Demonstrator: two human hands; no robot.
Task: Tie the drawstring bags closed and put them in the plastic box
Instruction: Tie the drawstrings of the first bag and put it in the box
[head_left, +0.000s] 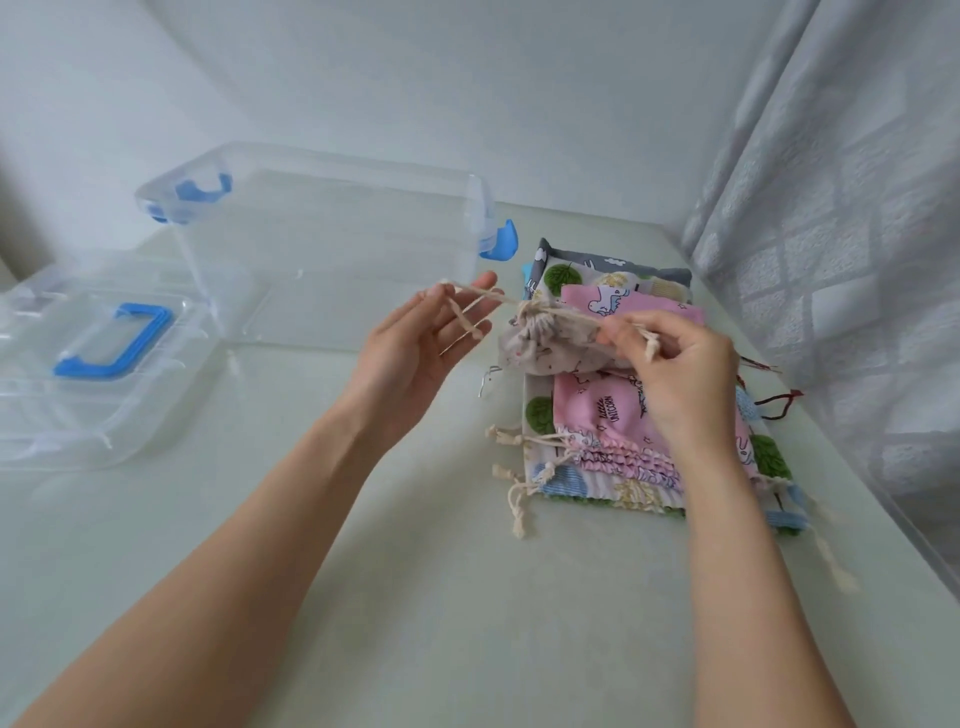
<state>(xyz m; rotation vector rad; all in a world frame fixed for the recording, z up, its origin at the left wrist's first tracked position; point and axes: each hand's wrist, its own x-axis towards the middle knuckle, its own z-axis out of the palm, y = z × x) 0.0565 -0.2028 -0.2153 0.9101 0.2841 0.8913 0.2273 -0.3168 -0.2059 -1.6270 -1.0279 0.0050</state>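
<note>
A small beige speckled drawstring bag (540, 345) hangs gathered at its neck above a pile of bags. Its cream cord runs out both ways from the neck. My left hand (431, 338) holds the left end of the cord between thumb and fingers, the other fingers spread. My right hand (675, 364) pinches the right end, which has a knot. Under them lies a pink unicorn bag (608, 415) on top of a leaf-print bag (540, 415) and others. The clear plastic box (332, 244) with blue clips stands open at the left, nothing visible inside it.
The box's clear lid (93, 358) with a blue handle lies flat at the far left. A grey patterned curtain (852, 218) hangs along the right edge of the pale table (415, 597). White walls close the back.
</note>
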